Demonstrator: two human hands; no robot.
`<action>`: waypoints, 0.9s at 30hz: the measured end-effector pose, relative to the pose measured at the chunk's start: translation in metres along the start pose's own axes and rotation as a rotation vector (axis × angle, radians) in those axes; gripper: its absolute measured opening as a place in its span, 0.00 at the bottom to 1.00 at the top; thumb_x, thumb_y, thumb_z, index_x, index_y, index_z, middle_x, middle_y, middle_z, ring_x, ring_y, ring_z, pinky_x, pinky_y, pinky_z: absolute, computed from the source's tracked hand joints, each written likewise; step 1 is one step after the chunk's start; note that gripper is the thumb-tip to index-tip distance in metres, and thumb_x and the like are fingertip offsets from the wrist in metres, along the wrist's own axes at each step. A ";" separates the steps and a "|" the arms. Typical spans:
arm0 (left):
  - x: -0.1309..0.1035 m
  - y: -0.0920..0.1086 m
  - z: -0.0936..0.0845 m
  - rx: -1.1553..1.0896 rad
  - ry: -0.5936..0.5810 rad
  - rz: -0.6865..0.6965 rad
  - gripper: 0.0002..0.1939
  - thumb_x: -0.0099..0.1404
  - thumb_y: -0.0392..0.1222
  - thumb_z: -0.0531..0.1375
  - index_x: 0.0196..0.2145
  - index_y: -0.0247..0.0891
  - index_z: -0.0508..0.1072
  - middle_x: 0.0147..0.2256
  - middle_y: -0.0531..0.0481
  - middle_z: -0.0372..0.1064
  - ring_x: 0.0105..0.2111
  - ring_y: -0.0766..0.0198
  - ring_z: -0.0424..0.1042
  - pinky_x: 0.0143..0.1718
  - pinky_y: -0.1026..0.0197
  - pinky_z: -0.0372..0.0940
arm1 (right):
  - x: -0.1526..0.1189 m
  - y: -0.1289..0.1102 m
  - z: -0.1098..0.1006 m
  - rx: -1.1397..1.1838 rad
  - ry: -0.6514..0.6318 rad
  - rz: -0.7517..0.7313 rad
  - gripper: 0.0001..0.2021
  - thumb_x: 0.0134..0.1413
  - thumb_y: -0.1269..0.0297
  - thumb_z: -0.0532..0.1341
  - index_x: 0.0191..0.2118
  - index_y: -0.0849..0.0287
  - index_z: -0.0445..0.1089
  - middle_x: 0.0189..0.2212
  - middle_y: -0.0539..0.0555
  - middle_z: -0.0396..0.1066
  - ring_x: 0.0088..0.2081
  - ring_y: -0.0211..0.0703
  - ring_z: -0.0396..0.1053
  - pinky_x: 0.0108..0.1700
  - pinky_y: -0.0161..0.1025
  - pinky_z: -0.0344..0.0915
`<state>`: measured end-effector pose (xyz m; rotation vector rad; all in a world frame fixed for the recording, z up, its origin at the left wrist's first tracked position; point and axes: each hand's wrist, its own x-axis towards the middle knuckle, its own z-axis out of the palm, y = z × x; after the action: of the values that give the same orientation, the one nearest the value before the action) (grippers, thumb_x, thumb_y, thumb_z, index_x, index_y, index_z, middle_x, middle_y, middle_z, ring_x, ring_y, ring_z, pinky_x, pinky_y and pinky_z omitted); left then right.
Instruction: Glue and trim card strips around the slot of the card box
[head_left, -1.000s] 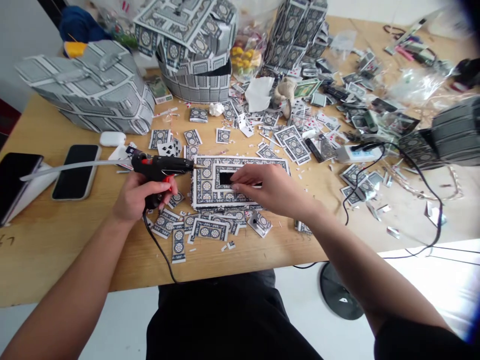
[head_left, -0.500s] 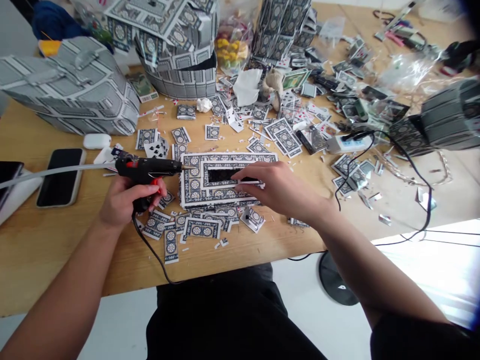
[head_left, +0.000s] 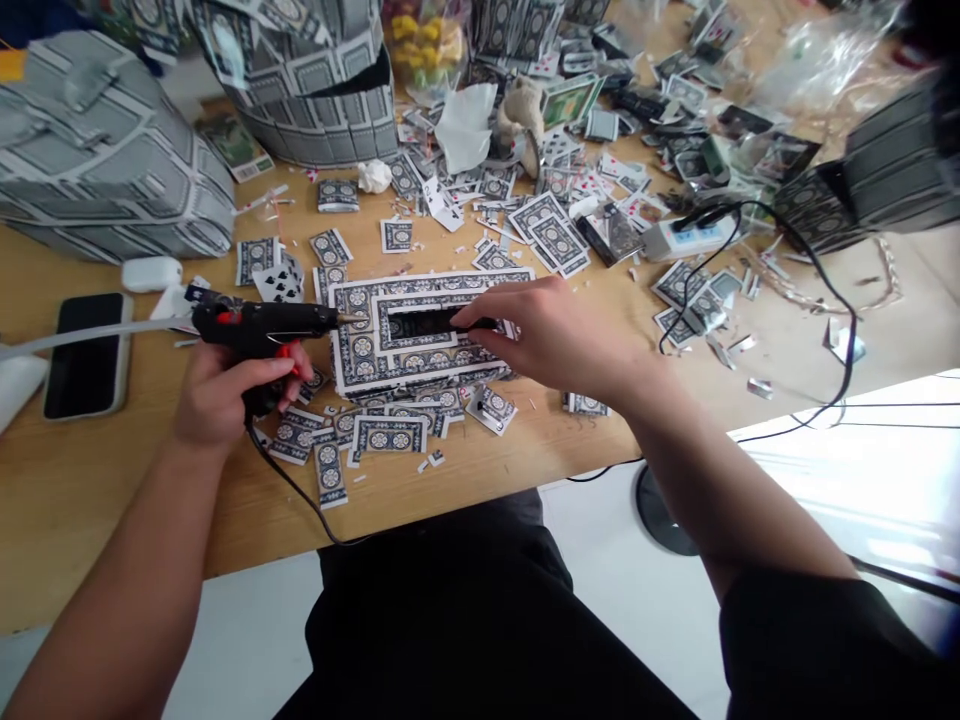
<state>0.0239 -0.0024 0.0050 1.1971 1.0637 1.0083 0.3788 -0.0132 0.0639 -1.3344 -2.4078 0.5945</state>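
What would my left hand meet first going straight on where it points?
Its glue gun would probably meet the inner frame on the card panel, or, if higher, your right hand; depth is unclear.

Left grip closed, right grip reaching in from the other side, fingertips drawn together.
The bare left forearm (head_left: 142,550) slants up from the lower left corner, wrist nearly in line with it, and the left grip (head_left: 214,400) is curled firmly, thumb laid across and pointing right, fingertips showing past it. The bare right forearm (head_left: 697,460) comes in from the lower right, out of a black sleeve (head_left: 802,620); the right grip (head_left: 547,330) is turned back-of-hand up, thumb and forefinger stretched left, the other fingers largely hidden. Black-clothed legs (head_left: 450,610) fill the bottom centre, between the arms.
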 end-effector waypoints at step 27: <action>-0.033 0.046 0.001 0.064 0.092 -0.002 0.12 0.57 0.45 0.67 0.23 0.33 0.79 0.24 0.39 0.76 0.21 0.57 0.73 0.20 0.58 0.67 | -0.030 -0.007 0.009 0.088 0.306 -0.063 0.08 0.73 0.69 0.62 0.46 0.57 0.81 0.42 0.56 0.84 0.44 0.49 0.81 0.48 0.46 0.75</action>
<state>0.0160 -0.0302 0.0537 1.2110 1.1766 1.0427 0.3852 -0.0439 0.0574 -1.2101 -2.1429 0.4379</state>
